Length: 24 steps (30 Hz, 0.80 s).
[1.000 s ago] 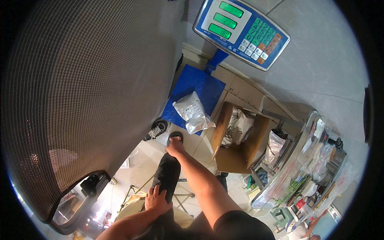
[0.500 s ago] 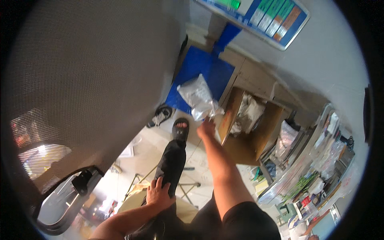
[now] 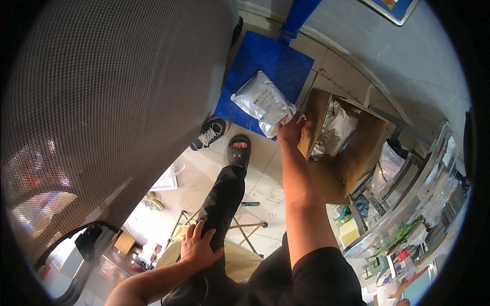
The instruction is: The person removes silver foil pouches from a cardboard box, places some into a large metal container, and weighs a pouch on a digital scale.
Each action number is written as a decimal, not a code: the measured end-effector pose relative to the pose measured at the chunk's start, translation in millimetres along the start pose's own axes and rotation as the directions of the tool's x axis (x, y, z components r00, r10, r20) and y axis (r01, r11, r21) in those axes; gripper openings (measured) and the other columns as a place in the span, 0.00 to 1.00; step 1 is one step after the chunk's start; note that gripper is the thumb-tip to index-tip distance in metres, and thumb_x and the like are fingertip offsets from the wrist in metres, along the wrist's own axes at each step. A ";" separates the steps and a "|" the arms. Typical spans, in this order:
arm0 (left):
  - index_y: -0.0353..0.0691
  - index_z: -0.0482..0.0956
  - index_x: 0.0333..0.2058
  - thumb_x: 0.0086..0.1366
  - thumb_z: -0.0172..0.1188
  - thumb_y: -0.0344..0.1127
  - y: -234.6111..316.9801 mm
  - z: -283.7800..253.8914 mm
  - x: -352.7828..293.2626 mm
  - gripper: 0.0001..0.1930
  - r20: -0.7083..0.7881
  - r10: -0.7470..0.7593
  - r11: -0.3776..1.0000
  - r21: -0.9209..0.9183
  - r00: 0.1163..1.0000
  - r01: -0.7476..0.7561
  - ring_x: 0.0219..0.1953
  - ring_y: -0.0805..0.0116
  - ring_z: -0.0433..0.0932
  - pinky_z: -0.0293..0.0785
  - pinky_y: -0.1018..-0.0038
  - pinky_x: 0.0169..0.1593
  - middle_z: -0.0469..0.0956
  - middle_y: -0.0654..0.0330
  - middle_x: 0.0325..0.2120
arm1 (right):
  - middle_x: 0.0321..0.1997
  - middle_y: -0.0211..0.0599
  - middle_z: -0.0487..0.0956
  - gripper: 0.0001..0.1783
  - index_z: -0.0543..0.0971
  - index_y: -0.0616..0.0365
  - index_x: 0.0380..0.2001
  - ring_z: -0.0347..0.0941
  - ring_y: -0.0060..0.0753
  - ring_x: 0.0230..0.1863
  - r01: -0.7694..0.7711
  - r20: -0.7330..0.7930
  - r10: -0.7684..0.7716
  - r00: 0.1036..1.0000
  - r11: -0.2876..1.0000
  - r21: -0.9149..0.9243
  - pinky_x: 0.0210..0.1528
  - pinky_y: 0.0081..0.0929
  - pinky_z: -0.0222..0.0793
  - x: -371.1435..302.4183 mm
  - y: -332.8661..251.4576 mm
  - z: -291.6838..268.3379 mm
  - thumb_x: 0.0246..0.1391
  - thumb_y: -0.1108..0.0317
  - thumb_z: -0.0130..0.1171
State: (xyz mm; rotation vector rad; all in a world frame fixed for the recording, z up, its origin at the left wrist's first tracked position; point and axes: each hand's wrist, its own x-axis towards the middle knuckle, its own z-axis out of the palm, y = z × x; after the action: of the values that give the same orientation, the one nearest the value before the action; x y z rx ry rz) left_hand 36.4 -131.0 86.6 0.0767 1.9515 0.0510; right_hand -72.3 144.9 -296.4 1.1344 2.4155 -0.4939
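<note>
A silver foil bag [image 3: 264,101] lies on a flat blue platform [image 3: 237,81], its near right corner crumpled. My right hand [image 3: 292,130] has its fingers closed on that corner. The arm stretches forward between my leg and an open cardboard box [image 3: 343,178]. Inside the box is more crumpled silver foil packaging [image 3: 337,125]. My left hand [image 3: 198,248] rests on my dark-trousered left knee, fingers spread, holding nothing.
A blue post [image 3: 298,18] rises behind the platform. A large grey mesh panel [image 3: 117,102] fills the left. Right of the box stands a cluttered rack with clear plastic packaging [image 3: 439,204]. A sneaker [image 3: 209,133] and my sandalled foot [image 3: 239,153] are near the platform.
The view has shifted, so the platform and box sit farther right and look larger. The bag lies farther in on the platform, my right hand still at its corner. My left hand stays on the knee.
</note>
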 end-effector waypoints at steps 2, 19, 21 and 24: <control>0.48 0.73 0.54 0.48 0.62 0.54 -0.7 0.5 -0.9 0.33 0.002 -0.020 1.000 -0.014 1.000 0.020 0.64 0.45 0.52 0.54 0.51 0.63 0.56 0.49 0.62 | 0.66 0.69 0.48 0.54 0.45 0.50 0.68 0.57 0.63 0.64 -0.123 0.083 0.114 0.990 0.986 0.113 0.57 0.41 0.68 -2.0 -17.5 -6.2 0.45 0.55 0.66; 0.48 0.72 0.54 0.47 0.64 0.56 -5.8 -1.7 -3.6 0.35 -0.013 0.036 0.999 -0.016 0.999 -0.036 0.63 0.47 0.52 0.53 0.52 0.64 0.55 0.50 0.61 | 0.61 0.56 0.62 0.38 0.60 0.59 0.62 0.63 0.61 0.57 0.102 -0.023 -0.102 0.994 0.891 0.442 0.59 0.50 0.61 3.9 -74.6 -37.3 0.46 0.67 0.58; 0.48 0.72 0.54 0.47 0.64 0.56 -1.5 -4.2 -4.4 0.35 -0.027 0.050 0.999 -0.003 0.998 -0.050 0.63 0.47 0.52 0.53 0.52 0.64 0.55 0.50 0.61 | 0.54 0.59 0.71 0.36 0.62 0.65 0.59 0.70 0.59 0.53 0.204 -0.043 -0.203 0.978 0.898 0.390 0.55 0.44 0.67 -30.8 -40.9 3.0 0.47 0.63 0.59; 0.48 0.72 0.54 0.48 0.64 0.56 0.7 1.9 -6.7 0.35 -0.031 0.047 0.999 -0.022 0.998 -0.048 0.63 0.47 0.52 0.54 0.52 0.63 0.56 0.49 0.61 | 0.55 0.61 0.72 0.38 0.64 0.66 0.57 0.69 0.58 0.56 0.144 0.657 -0.199 0.728 0.980 0.137 0.58 0.45 0.65 -108.8 0.2 21.0 0.47 0.52 0.57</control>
State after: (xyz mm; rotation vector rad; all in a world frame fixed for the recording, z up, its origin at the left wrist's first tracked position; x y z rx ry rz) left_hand 40.7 -130.8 92.1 0.1079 1.9796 0.1070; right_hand -4.8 65.7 -258.3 0.5955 1.8642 -0.8896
